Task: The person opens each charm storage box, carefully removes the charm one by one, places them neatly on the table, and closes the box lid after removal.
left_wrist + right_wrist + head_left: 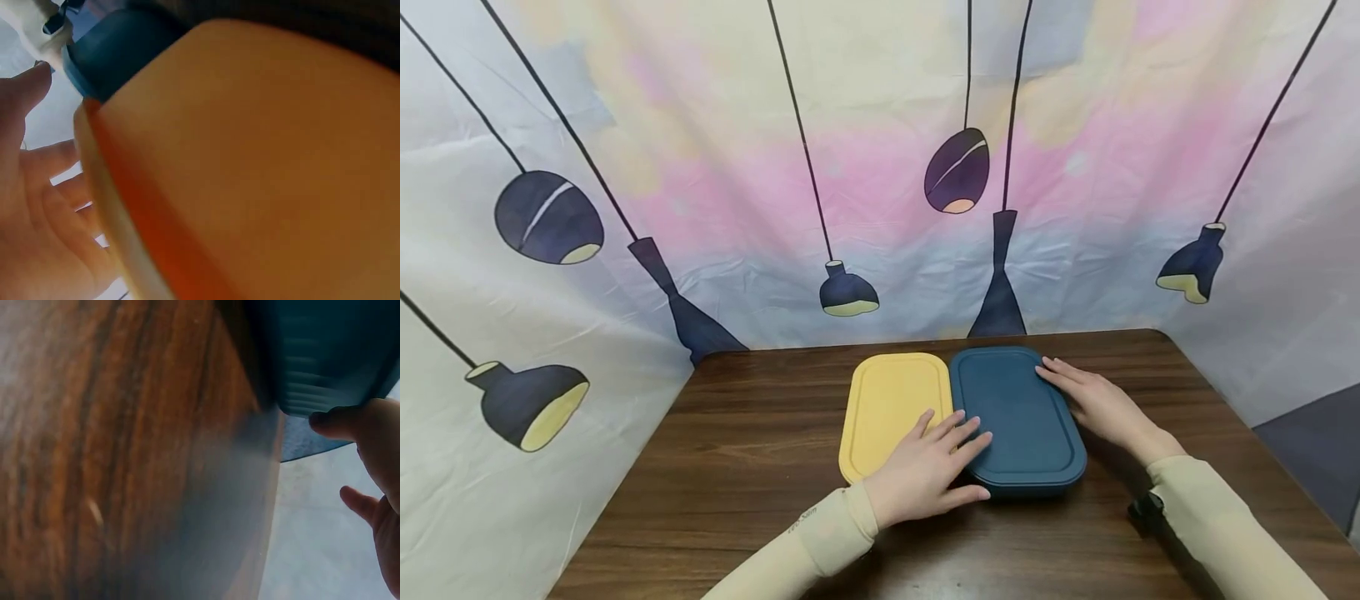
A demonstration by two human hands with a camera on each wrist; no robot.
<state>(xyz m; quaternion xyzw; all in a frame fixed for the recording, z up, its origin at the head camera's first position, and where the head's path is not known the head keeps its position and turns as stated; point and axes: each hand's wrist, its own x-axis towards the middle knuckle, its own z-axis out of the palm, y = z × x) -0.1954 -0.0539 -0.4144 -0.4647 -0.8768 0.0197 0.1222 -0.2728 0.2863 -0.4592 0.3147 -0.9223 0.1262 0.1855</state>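
Observation:
Two lidded rectangular boxes lie side by side in the head view, a yellow box on the left and a dark blue box on the right. My left hand is spread over their near part, its fingertips reaching across onto the blue lid. In the left wrist view, the yellow box fills most of the picture beside the palm. My right hand lays its straight fingers on the blue lid's right edge. The right wrist view has the thumb at the ribbed wall of the blue box.
Both boxes stand near the far edge of a dark wood-grain table. Behind it hangs a pastel cloth printed with hanging lamps. A small black device sits at the right sleeve's cuff.

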